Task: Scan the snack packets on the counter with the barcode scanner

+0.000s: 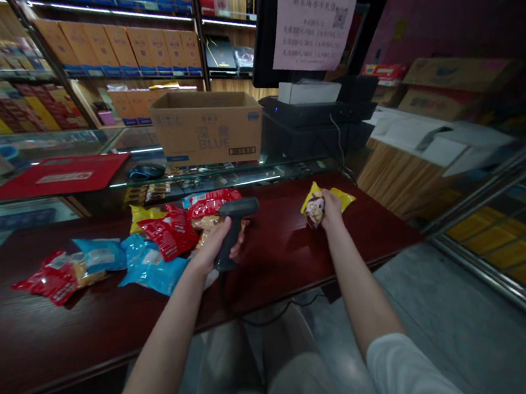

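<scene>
My left hand (218,241) is closed around the grip of a dark handheld barcode scanner (235,223), its head pointing right over the dark red counter (42,329). My right hand (329,206) grips a yellow snack packet (316,206) resting on the counter's right part. Just behind and left of the scanner lies a pile of red, blue and yellow snack packets (166,239). A red packet (48,280) lies furthest left.
Behind the counter runs a glass showcase with a red mat (59,176), a computer mouse (146,171), a cardboard box (208,126) and a till with a paper notice (312,22). Shelves of boxed goods fill the back. A metal rail (496,276) stands at right.
</scene>
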### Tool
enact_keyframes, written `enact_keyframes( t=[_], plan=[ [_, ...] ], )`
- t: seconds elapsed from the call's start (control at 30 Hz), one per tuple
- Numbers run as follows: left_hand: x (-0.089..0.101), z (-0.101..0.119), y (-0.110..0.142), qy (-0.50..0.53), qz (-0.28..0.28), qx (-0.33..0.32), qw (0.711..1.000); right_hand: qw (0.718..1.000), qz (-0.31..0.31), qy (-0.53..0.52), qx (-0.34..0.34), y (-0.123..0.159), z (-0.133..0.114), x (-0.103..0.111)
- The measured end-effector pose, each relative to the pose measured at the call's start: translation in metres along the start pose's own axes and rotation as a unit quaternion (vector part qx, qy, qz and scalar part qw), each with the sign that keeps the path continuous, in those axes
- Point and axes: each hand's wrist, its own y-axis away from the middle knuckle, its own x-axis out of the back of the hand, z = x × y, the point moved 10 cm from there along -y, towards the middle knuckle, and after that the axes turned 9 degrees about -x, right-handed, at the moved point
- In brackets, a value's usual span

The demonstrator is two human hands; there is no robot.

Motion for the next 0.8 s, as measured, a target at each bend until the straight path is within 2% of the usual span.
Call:
enact_keyframes(
  t=[0.1,0.17,0.23,0.27,0.3,0.33,0.37,0.4,0.43,0.47,0.53,0.6,0.67,0.73,0.8],
  plan=[
    [0.037,0.022,0.005,-0.023,0.045,-0.033,0.998,0.981,0.116,0.152,0.008,-0.008,-0.024,0.027],
    [0.058,0.031,0.010,-0.052,0.072,-0.039,0.995,0.950,0.161,0.265,0.036,0.001,-0.039,0.030],
    [0.074,0.037,0.015,-0.073,0.106,-0.047,0.991,0.899,0.177,0.387,0.107,0.024,-0.050,0.010],
    [0.079,0.040,0.017,-0.078,0.124,-0.055,0.988,0.877,0.157,0.429,0.150,0.039,-0.049,-0.010],
    [0.083,0.042,0.019,-0.081,0.141,-0.065,0.985,0.872,0.116,0.441,0.180,0.056,-0.043,-0.033],
    [0.085,0.044,0.021,-0.085,0.156,-0.072,0.981,0.885,0.040,0.425,0.186,0.072,-0.027,-0.061],
    [0.086,0.045,0.022,-0.090,0.170,-0.076,0.978,0.903,-0.062,0.391,0.165,0.089,-0.006,-0.092],
    [0.087,0.045,0.023,-0.096,0.180,-0.078,0.976,0.917,-0.162,0.346,0.119,0.107,0.019,-0.122],
    [0.088,0.044,0.023,-0.102,0.187,-0.078,0.974,0.921,-0.231,0.305,0.069,0.125,0.042,-0.147],
    [0.088,0.044,0.024,-0.108,0.191,-0.077,0.973,0.917,-0.261,0.298,0.056,0.141,0.057,-0.166],
    [0.087,0.042,0.024,-0.116,0.191,-0.074,0.972,0.927,-0.268,0.262,0.026,0.157,0.074,-0.186],
    [0.087,0.040,0.025,-0.116,0.188,-0.066,0.973,0.942,-0.263,0.208,-0.005,0.158,0.079,-0.192],
    [0.086,0.040,0.026,-0.107,0.188,-0.064,0.974,0.950,-0.264,0.163,-0.024,0.148,0.074,-0.187],
    [0.084,0.041,0.026,-0.097,0.180,-0.070,0.976,0.959,-0.255,0.119,-0.026,0.129,0.060,-0.171],
    [0.077,0.042,0.023,-0.087,0.159,-0.078,0.980,0.970,-0.238,0.020,-0.046,0.106,0.045,-0.147]
  ],
)
